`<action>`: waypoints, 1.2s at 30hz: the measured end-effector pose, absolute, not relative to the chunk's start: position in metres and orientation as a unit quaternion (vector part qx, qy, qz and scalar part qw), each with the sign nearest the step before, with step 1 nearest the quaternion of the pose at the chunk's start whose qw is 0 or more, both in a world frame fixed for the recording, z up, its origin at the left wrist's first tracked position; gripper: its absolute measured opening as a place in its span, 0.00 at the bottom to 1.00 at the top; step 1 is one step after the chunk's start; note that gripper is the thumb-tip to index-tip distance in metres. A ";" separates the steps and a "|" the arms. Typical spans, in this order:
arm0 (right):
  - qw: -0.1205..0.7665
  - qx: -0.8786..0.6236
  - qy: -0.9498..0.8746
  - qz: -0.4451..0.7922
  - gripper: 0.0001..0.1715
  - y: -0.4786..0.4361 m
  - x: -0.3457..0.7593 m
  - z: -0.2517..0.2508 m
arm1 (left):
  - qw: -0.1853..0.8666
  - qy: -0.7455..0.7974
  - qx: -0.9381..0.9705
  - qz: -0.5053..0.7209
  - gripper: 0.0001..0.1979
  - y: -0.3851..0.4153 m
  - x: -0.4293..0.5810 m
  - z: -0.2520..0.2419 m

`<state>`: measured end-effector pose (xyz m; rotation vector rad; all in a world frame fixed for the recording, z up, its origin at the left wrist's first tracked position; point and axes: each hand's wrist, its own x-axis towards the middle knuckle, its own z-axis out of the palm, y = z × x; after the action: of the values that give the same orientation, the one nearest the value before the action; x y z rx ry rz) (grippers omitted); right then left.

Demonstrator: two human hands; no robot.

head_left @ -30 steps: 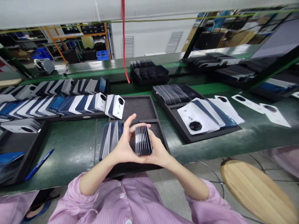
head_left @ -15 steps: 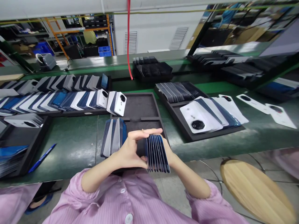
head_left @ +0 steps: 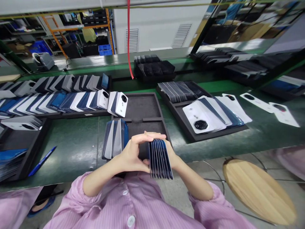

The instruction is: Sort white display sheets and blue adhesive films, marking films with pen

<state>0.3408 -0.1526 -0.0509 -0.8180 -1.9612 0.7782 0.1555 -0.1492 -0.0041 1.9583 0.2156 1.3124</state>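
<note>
Between my two hands, in front of my body, is a fanned stack of dark blue phone back panels [head_left: 160,160], standing on edge. My left hand [head_left: 133,152] is closed on the stack's left side, thumb below and fingers over the top edge. My right hand [head_left: 170,154] wraps the right side and is partly hidden behind the panels. Just beyond my hands lies a black foam tray [head_left: 145,106]. Along that tray's left side stand a bundle of grey and blue panels [head_left: 115,140] and a bundle of white panels with black camera rings [head_left: 122,105].
Long rows of phone panels [head_left: 78,101] fill trays at the left. A blue pen [head_left: 42,161] lies on the green bench [head_left: 76,143]. At the right, another tray [head_left: 190,128] bears white panels [head_left: 202,116]. A red strip [head_left: 129,41] hangs down. A wooden stool [head_left: 258,190] stands at lower right.
The camera view has shifted slightly, so the bench things sit a little higher and further left. Both hands keep their grip on the stack, with its lower edges slightly lower in view.
</note>
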 end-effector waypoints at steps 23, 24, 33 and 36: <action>0.432 -0.312 -0.781 0.326 0.42 -0.155 0.336 -0.043 | 0.363 0.080 0.769 0.520 0.48 -0.151 0.158 -0.010; 0.435 -0.307 -0.782 0.325 0.41 -0.155 0.336 -0.043 | 0.360 0.085 0.771 0.519 0.48 -0.151 0.157 -0.011; 0.456 -0.290 -0.788 0.295 0.44 -0.154 0.340 -0.057 | 0.369 0.062 0.762 0.529 0.48 -0.151 0.157 -0.012; 0.444 -0.306 -0.783 0.310 0.44 -0.155 0.340 -0.055 | 0.370 0.069 0.760 0.529 0.49 -0.152 0.157 -0.015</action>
<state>0.3397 -0.1546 -0.0547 -0.7583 -1.9408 0.7672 0.1565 -0.1518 -0.0148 1.9509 0.1761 1.3577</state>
